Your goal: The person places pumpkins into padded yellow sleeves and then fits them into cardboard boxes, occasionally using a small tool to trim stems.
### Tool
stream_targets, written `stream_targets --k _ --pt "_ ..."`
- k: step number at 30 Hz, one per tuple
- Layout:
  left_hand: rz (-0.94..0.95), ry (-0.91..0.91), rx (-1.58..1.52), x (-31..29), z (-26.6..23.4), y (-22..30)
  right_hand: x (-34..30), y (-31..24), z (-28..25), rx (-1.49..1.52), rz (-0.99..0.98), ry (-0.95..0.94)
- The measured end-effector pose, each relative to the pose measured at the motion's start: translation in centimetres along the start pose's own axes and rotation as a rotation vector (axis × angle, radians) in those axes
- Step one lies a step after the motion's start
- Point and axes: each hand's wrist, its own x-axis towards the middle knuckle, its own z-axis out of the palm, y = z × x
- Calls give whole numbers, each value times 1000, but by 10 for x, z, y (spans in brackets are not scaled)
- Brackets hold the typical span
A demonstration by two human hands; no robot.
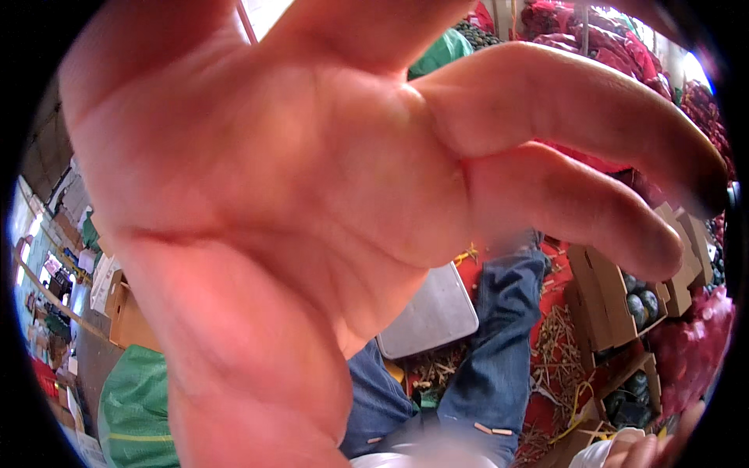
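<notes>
My left hand [335, 171] fills much of the view, very close to the camera. Its palm faces me and the fingers are spread; two of them stretch to the right, and nothing lies in the palm. My right hand [644, 452] shows only partly at the lower right edge. Its fingers are curled against a white, round-edged thing [594, 454] whose kind I cannot make out. Between my legs in blue jeans [499, 335] a grey, flat-topped box or lid [433, 316] is partly covered by the left hand.
Open cardboard boxes [605, 300] with dark green squash [644, 308] stand on the right. A red mesh sack [694, 347] is beside them, and more sacks [601, 43] are piled behind. Dry stalks litter the red floor cover [558, 343]. A green sack [136, 405] sits left.
</notes>
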Motion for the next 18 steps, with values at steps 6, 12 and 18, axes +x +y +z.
stream_targets --k 6,12,18 --pt "2 5 55 10 -13 -10 6 3 -4 54 2 -69" --pt "8 20 80 15 -17 -12 6 2 -3 95 21 -141" --pt "29 48 44 8 -18 -27 2 1 8 84 49 -203"
